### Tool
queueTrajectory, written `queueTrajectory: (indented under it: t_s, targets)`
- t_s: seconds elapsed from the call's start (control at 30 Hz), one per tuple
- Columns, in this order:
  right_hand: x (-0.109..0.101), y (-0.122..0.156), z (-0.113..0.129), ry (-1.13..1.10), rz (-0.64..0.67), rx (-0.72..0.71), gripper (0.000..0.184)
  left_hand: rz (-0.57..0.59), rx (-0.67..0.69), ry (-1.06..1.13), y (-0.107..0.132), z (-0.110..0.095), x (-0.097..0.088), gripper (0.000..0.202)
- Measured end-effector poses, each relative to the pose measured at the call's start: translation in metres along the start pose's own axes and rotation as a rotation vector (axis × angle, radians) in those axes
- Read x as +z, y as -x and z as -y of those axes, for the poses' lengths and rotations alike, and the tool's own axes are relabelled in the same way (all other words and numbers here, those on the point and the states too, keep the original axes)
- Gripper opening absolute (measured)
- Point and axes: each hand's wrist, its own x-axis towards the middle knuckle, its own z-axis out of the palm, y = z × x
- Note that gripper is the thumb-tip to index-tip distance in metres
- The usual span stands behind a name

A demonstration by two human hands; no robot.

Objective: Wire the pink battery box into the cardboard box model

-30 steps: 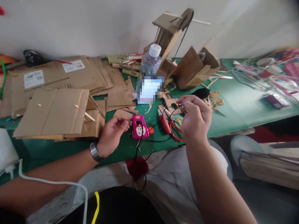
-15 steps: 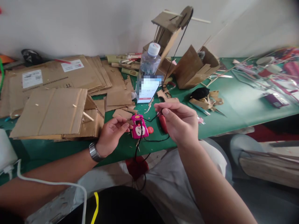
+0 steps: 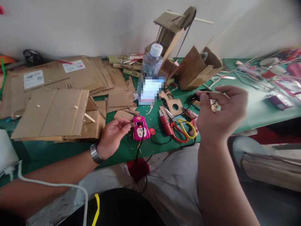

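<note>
Hands [image 3: 223, 113] apart, black cord [image 3: 185, 110] (pinched), scissors [image 3: 182, 128]

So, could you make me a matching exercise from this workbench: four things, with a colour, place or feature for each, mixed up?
1. Left hand
2. Pink device
3. Wristwatch
4. Bottle

A. Topped with a white cap
B. Silver-coloured band
C. Showing a small red light
D. Fingers pointing toward the pink device

Pairs: 1-D, 2-C, 3-B, 4-A
</note>
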Motion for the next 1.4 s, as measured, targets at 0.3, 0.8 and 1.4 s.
queueTrajectory:
  t_s: [0.3,0.8,1.4]
  targets:
    - [0.069,0.024,0.017,0.099,-0.031,-0.054,0.021,-0.001,-0.037,-0.028,0.001,-0.004,0.001,0.045]
    - [0.1,0.037,0.019,0.066,0.164,-0.174,0.008,0.06,-0.047,-0.011,0.003,-0.003,0.0,0.039]
    - [0.1,0.038,0.024,0.025,0.153,-0.053,0.021,0.153,0.002,-0.016,0.002,0.002,-0.003,0.024]
